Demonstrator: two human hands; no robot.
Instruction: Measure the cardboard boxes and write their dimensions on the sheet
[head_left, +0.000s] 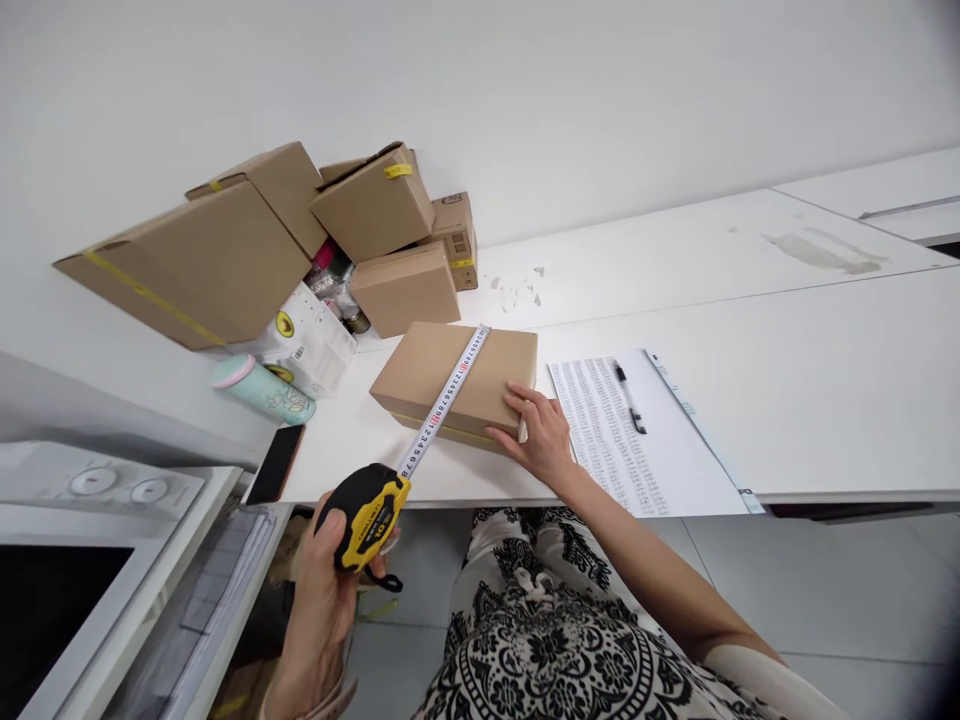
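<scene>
Left hand [319, 600] clenched on our tape measure [365, 515] at 7 o'clock, right hand [536, 435] flat on the box [495, 370]; we'd best keep the blade [448, 395] taut and square.

Stacked boxes [300, 230] block the left; bare table [825, 380] lies right.

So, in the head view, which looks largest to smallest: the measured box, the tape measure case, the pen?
1. Cardboard box under the tape.
2. Tape measure case, enlarged by nearness to the camera.
3. Pen, clearly smallest.
</scene>
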